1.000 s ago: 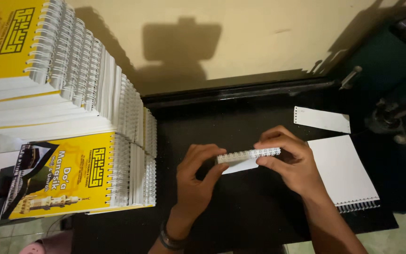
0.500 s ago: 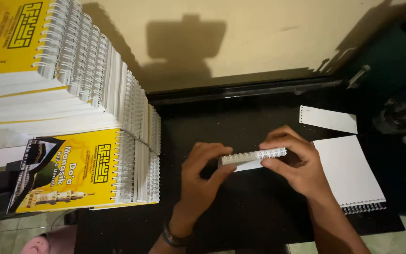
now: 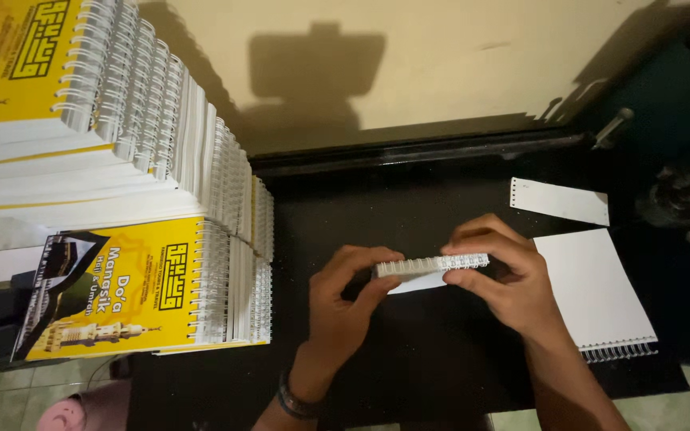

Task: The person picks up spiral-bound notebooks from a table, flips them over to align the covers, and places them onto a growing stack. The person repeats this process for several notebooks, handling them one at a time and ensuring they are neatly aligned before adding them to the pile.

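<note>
Both hands hold a small white booklet (image 3: 431,267) edge-up over a black work surface (image 3: 409,359), its punched spine edge facing me. My left hand (image 3: 349,299) pinches the booklet's left end between thumb and fingers. My right hand (image 3: 509,275) wraps over its right end, fingers curled on top. A dark band sits on my left wrist (image 3: 295,401).
Tall stacks of wire-bound booklets with yellow covers (image 3: 133,287) fill the left side. A white wire-bound pad (image 3: 596,295) lies right of my hands, a punched white sheet (image 3: 559,199) behind it. A black metal bar (image 3: 417,152) runs along the cream wall. Dark machinery (image 3: 680,199) stands at far right.
Both hands keep their grip on the booklet in the same place. Only the camera view has shifted slightly.
</note>
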